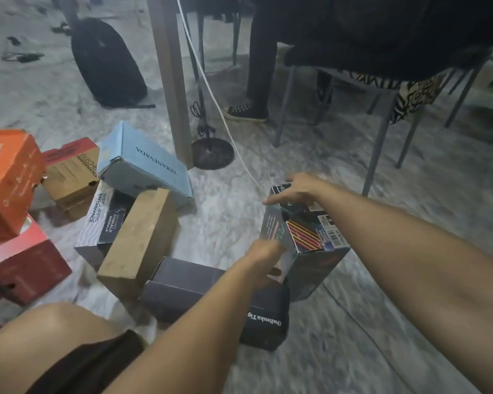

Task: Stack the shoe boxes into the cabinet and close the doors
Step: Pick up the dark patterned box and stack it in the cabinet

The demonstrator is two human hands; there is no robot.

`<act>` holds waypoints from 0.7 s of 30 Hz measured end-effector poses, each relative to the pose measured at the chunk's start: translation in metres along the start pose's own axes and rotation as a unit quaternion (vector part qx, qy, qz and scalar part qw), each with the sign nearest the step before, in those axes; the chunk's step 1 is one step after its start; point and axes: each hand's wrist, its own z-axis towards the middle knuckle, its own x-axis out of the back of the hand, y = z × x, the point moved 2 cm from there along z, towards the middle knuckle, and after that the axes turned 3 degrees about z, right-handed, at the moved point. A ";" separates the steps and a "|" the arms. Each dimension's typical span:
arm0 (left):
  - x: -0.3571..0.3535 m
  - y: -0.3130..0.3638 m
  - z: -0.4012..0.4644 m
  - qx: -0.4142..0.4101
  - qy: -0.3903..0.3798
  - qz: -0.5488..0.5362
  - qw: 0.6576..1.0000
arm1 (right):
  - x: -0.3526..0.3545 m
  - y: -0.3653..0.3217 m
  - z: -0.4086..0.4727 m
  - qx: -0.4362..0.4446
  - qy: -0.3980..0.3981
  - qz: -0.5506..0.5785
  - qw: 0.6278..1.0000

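On the floor [382, 322] at the left lie an orange box [9, 177], a red box [23, 265], a brown Skechers box [69, 177], a light blue box [145, 163] and a plain tan box [140, 237]. Nearer the middle, the left hand [265, 253] holds the near left side of the dark patterned shoe box [302, 237], just above a black Onitsuka Tiger box [211, 297], though I cannot tell how its grip closes. The right hand [293, 190] rests its spread grip, fingers straight, on that tilted box's far top edge.

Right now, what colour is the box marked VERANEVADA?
Light blue box, dark lettering; head view.
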 end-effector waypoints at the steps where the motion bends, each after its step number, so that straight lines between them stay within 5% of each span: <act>1: -0.001 -0.001 0.001 0.007 0.003 -0.011 1.000 | -0.005 0.000 0.003 -0.003 -0.001 -0.002 1.000; 8: 0.011 -0.006 0.009 0.001 0.051 -0.053 0.997 | 0.001 0.004 0.000 -0.024 0.098 0.024 0.995; 21: 0.088 0.029 -0.001 -0.066 0.147 -0.063 0.985 | 0.107 -0.039 -0.051 0.129 0.213 0.151 0.957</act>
